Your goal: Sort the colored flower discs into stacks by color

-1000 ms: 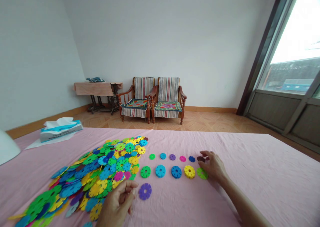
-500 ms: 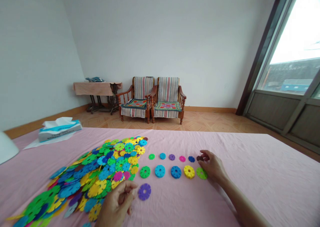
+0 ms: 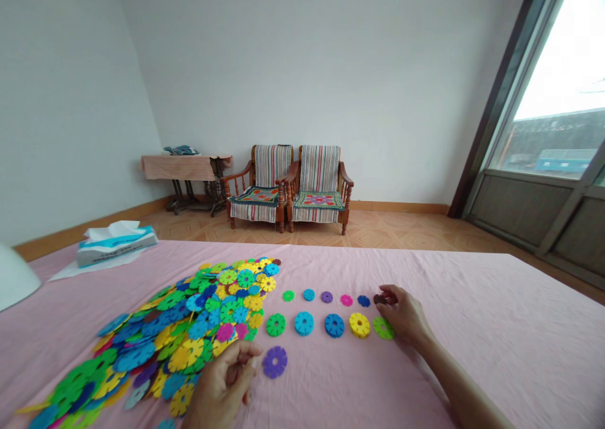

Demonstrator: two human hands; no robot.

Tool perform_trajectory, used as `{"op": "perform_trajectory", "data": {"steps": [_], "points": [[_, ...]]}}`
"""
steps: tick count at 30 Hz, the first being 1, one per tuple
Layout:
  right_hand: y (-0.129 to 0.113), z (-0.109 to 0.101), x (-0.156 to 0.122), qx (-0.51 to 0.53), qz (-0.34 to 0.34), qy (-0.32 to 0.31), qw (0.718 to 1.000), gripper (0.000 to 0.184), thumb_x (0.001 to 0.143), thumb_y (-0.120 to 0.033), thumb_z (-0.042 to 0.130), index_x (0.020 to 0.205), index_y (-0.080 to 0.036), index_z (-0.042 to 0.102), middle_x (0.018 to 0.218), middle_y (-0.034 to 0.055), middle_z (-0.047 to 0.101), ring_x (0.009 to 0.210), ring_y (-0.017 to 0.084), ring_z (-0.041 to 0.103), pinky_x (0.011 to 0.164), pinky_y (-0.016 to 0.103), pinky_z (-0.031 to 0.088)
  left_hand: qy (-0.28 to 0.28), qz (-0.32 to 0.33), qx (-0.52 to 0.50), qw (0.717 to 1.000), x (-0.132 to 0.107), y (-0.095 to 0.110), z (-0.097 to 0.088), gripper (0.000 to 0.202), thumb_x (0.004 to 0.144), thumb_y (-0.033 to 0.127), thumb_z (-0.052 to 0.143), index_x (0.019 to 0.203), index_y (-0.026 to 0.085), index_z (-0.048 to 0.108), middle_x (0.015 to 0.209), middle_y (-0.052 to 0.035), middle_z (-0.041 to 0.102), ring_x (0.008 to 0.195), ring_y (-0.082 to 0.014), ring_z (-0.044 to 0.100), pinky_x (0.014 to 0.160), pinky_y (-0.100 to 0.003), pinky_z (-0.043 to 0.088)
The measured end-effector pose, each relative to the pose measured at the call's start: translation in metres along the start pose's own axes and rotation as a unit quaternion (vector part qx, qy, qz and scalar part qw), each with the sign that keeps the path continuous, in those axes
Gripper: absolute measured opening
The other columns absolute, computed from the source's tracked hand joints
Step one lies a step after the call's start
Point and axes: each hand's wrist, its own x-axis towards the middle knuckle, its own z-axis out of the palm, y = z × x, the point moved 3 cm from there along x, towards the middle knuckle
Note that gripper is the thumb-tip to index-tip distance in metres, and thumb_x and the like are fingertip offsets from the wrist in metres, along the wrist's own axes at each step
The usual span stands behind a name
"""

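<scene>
1. The right hand [image 3: 405, 315] has its thumb and fingertips bent down close together at a small dark brown disc [image 3: 379, 299]; they appear to touch it, but I cannot tell whether it is pinched or just pressed.
2. The left hand [image 3: 222, 382] is loosely curled, thumb near forefinger; whether anything sits between them cannot be told.
3. The brown disc lies at the right hand's fingertips, ending a row of small notched discs: green, light blue, purple, pink and dark blue to its left.
4. A lime disc [image 3: 382, 329] lies just under the right hand, at the end of a nearer row of larger discs: green, light blue, blue and yellow.
5. A large purple disc [image 3: 275, 362] lies just right of the left hand's fingertips.
6. Beyond the left hand spreads a multicoloured heap of discs [image 3: 189, 328].
7. Everything rests on a pink cloth [image 3: 472, 315], lightly creased; a tissue box [image 3: 116, 246] stands at far left.
8. Behind, two wooden armchairs [image 3: 316, 171] and a cloth-draped table [image 3: 178, 167] stand on a patterned floor before pale walls, with a glazed door at right.
</scene>
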Motion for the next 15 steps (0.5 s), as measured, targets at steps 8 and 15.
{"op": "perform_trajectory", "data": {"steps": [8,15], "points": [[-0.015,-0.007,-0.002,0.005,-0.021,0.027,0.999,0.029,0.075,-0.031,0.054,0.099,-0.018,0.063,0.092,0.0079,0.067,0.073,0.019,0.064,0.066,0.029,0.048,0.013,-0.008,-0.007,1.000,-0.002,0.003,0.002,0.039,0.062,0.053,0.072,0.075,0.017,0.066,0.055,0.0036,0.056,0.038,-0.0073,0.043,0.032,-0.016,0.031],[-0.114,0.000,-0.054,0.057,-0.177,-0.042,0.982,0.036,0.090,-0.037,0.043,0.059,-0.021,0.050,0.054,-0.0009,0.053,0.051,0.012,0.047,0.053,0.024,0.032,-0.013,0.004,0.051,0.999,0.002,0.008,0.000,0.038,0.069,0.055,0.063,0.079,0.018,0.064,0.049,0.0043,0.053,0.041,-0.0111,0.049,0.036,-0.018,0.034]]}}
